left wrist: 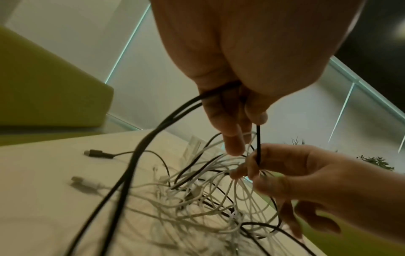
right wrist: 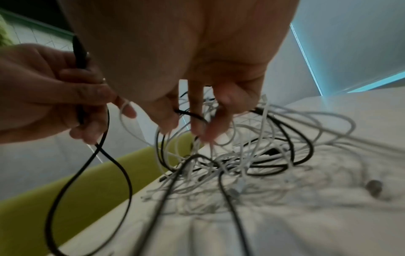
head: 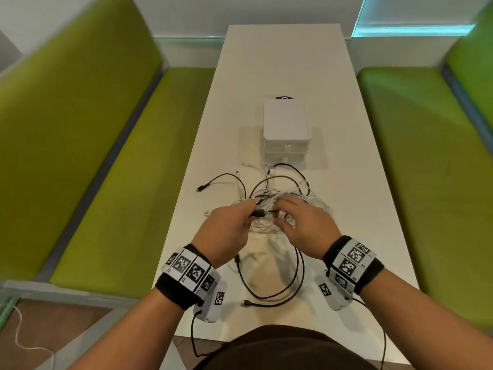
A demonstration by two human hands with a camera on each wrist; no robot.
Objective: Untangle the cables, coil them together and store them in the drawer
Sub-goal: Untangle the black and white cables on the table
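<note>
A tangle of black and white cables (head: 280,188) lies mid-table, in front of a small white drawer unit (head: 286,121) whose drawers are closed. My left hand (head: 250,212) grips a black cable (head: 269,295) near its plug, and the cable's slack loops down onto the table toward me. In the left wrist view two black strands (left wrist: 140,149) run out of my left hand (left wrist: 241,131). My right hand (head: 280,212) pinches the same black cable just beyond the left. Its fingers (right wrist: 186,124) are threaded among white loops (right wrist: 252,138), which lift off the pile.
The white table (head: 360,209) is long and narrow, with green benches (head: 120,182) along both sides. Loose plug ends (head: 200,188) lie left of the tangle. A purple object (head: 284,98) peeks out behind the drawer unit. Wrist-camera leads hang off the near edge.
</note>
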